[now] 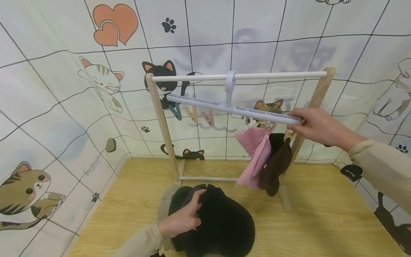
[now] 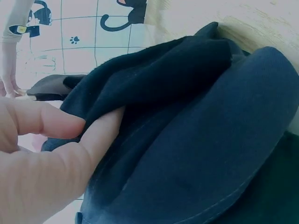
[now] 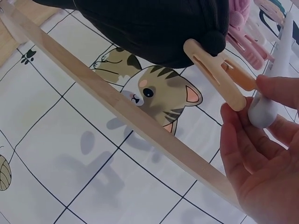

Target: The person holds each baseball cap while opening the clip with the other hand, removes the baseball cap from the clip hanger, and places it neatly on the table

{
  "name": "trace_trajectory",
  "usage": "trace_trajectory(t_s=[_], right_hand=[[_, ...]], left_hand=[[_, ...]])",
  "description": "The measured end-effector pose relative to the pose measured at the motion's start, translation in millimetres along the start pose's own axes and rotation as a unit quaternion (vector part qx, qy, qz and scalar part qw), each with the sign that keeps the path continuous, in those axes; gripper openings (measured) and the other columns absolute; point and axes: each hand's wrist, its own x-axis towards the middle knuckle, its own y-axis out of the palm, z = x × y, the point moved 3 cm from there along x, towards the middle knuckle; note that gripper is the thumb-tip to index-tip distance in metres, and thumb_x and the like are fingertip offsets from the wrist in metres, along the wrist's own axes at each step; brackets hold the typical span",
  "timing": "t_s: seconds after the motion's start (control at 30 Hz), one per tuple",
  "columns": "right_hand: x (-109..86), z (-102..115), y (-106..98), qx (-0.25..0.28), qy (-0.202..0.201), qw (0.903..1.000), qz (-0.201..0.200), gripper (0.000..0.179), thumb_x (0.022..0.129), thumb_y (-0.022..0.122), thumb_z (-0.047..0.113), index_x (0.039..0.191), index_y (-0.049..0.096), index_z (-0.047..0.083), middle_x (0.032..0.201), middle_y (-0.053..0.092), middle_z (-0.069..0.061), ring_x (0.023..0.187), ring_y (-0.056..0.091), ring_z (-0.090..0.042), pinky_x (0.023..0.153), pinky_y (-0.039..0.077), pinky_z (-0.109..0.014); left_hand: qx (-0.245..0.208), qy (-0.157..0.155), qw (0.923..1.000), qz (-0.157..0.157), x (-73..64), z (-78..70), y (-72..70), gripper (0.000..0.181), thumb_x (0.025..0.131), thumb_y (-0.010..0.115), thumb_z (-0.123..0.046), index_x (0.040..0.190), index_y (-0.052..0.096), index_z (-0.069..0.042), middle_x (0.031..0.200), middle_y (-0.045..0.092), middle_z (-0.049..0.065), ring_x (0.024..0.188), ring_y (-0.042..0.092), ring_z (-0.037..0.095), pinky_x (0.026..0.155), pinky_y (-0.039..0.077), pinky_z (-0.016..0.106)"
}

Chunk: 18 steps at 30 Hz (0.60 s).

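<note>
In the head view my left hand (image 1: 186,216) pinches the edge of a black cap (image 1: 228,221) at the front of a row of caps on the table. The left wrist view shows a finger slipped under the fold of dark cloth (image 2: 154,88). My right hand (image 1: 321,126) holds the right end of a pale lilac hanger (image 1: 205,104), which hooks over the rack's white bar and tilts down to the right. A pink cap (image 1: 255,157) and a dark brown cap (image 1: 276,167) hang below it. Beside my right fingertips, an orange clip (image 3: 215,77) bites the dark cap.
Teal (image 1: 175,111), orange (image 1: 191,114) and pink (image 1: 208,117) clips hang from the hanger's left half. Green (image 1: 178,200) and beige (image 1: 163,205) caps lie behind the black one. The wooden rack (image 1: 165,135) stands on the table (image 1: 135,200) before a cat-patterned wall.
</note>
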Motion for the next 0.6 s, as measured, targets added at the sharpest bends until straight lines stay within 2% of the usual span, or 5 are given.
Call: trace_trajectory(t_s=[0.1,0.23,0.33,0.47,0.6], right_hand=[[3.0,1.1,-2.0,-0.005,-0.005,0.9999,-0.011,0.025,0.085,0.071,0.003,0.109,0.065,-0.001,0.087,0.066,-0.006,0.068,0.056,-0.017,0.055,0.045,-0.029],[5.5,2.2,-4.8,-0.001,-0.003,0.9999,-0.015,0.027,0.085,0.072,0.003,0.111,0.065,-0.002,0.091,0.067,-0.008,0.075,0.061,-0.021,0.061,0.049,-0.031],[6.1,2.5,-6.0,0.004,0.003,0.9999,-0.016,0.028,0.085,0.072,0.003,0.112,0.066,-0.001,0.092,0.067,-0.009,0.077,0.062,-0.022,0.062,0.049,-0.031],[5.6,2.7,-6.8,0.003,0.008,0.9998,-0.016,0.028,0.085,0.073,0.003,0.111,0.066,-0.001,0.092,0.067,-0.009,0.077,0.062,-0.022,0.062,0.049,-0.030],[4.4,2.6,-7.2,0.003,0.010,0.9998,-0.014,0.028,0.084,0.073,0.004,0.111,0.066,-0.001,0.092,0.067,-0.008,0.076,0.060,-0.021,0.061,0.047,-0.029]], left_hand=[[0.002,-0.001,1.0000,0.001,0.2,0.5,-1.4,0.085,0.078,0.049,0.013,0.149,0.011,-0.013,0.146,0.016,0.040,0.083,0.051,0.022,0.060,0.044,0.032],[0.015,-0.006,0.9999,0.006,0.2,-1.6,-4.8,0.084,0.078,0.050,0.013,0.149,0.013,-0.013,0.144,0.021,0.041,0.091,0.057,0.026,0.064,0.048,0.034],[0.020,-0.003,0.9997,0.015,0.1,-7.4,-10.5,0.080,0.079,0.047,0.012,0.149,0.017,-0.013,0.140,0.030,0.037,0.088,0.057,0.025,0.070,0.052,0.037],[0.031,0.024,0.9990,0.022,2.0,-20.1,-22.6,0.068,0.083,0.046,0.013,0.145,0.025,-0.007,0.128,0.046,0.027,0.086,0.059,0.026,0.076,0.054,0.042],[0.086,0.060,0.9944,0.014,8.5,-36.6,-35.2,0.050,0.086,0.046,0.012,0.135,0.039,0.001,0.117,0.055,0.019,0.090,0.063,0.028,0.075,0.054,0.039]])
